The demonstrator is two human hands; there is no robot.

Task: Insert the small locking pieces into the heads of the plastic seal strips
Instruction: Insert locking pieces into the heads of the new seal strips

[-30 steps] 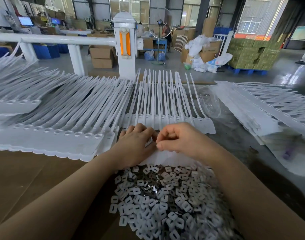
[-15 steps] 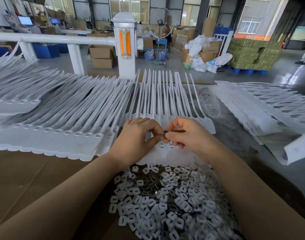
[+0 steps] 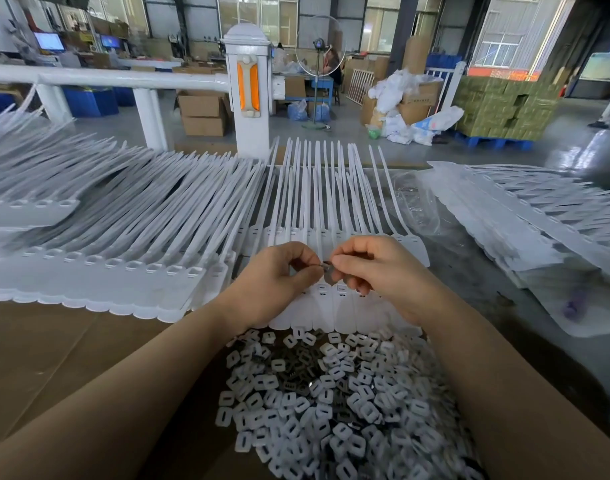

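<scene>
1. Just above the seal strip heads (image 3: 331, 292), in the head view, both hands meet: left hand (image 3: 275, 285) and right hand (image 3: 376, 268) pinch one small locking piece (image 3: 327, 266) between fingertips.
2. The open head slots lie directly beneath that piece, strips running away from the person; the loose pile of locking pieces (image 3: 331, 403) sits nearer.

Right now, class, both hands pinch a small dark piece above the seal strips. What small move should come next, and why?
Probably lower the locking piece, pinched between the left hand and right hand, into a slotted strip head just below. It hangs above the heads, not yet seated.
</scene>
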